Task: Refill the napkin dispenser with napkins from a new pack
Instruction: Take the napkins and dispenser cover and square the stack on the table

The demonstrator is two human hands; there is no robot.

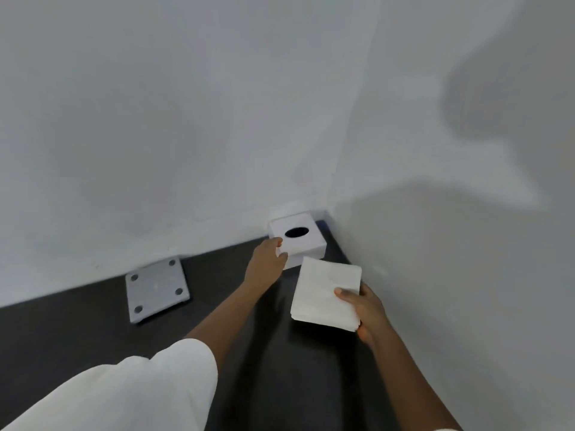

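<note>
A white square napkin dispenser [306, 241] with a dark oval opening on top stands on the dark surface in the far corner where two white walls meet. My left hand [267, 259] grips its near left corner, thumb on the top edge. My right hand [362, 306] holds a white stack of folded napkins [323, 290] flat, just in front of the dispenser, thumb on top and fingers underneath.
A grey square plate [157, 289] with round pads at its corners lies on the dark surface [93, 331] against the left wall. White walls close in the back and right side. My white sleeve [124, 393] fills the lower left.
</note>
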